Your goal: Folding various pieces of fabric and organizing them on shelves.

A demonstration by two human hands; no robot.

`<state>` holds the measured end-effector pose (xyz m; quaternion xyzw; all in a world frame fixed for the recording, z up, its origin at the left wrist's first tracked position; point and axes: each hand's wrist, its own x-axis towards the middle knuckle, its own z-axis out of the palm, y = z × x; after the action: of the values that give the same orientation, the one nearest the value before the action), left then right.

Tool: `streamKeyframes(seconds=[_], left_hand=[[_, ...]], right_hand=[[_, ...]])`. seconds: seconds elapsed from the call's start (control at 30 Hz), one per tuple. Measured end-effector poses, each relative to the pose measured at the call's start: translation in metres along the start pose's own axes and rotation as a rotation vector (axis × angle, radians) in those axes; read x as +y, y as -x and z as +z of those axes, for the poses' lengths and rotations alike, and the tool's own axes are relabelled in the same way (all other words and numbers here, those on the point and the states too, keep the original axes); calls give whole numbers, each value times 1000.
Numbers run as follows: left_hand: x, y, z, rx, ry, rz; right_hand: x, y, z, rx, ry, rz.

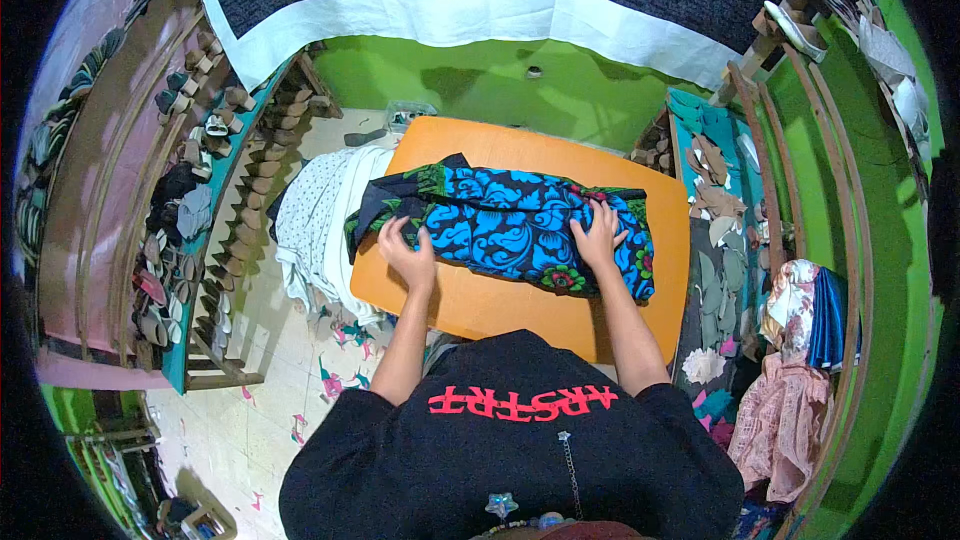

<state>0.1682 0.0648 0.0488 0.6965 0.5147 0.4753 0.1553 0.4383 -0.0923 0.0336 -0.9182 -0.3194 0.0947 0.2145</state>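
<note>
Folded cloth (pixel 500 225) on the surface (pixel 480 145), between two shelves.
A cloth heap (pixel 315 215) lies at the surface's left end; farther left, shoes (pixel 153 328) stand on the left shelf (pixel 200 285); right shelf (pixel 738 135) opposite; wall (pixel 480 90) behind.

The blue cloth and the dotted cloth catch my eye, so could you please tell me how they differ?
The blue cloth has large swirls on black with some flowers; the dotted cloth is white with small dark spots.
The blue cloth lies on the table; the dotted cloth drapes in a bundle by its left side.
The right hand rests on the blue cloth, not the dotted cloth.
Both are patterned.
</note>
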Motion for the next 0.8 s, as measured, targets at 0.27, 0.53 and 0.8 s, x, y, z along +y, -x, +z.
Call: streamKeyframes(seconds=[0.27, 0.53, 0.8], left_hand=[[-95, -28, 3, -245, 1147, -1282], [-111, -60, 47, -336, 1284, -999], [11, -48, 52, -754, 177, 376]], right_hand=[[-169, 35, 2, 23, -88, -521], [-197, 57, 93, -348, -6, -388], [-170, 43, 104, -486, -1372, -263]])
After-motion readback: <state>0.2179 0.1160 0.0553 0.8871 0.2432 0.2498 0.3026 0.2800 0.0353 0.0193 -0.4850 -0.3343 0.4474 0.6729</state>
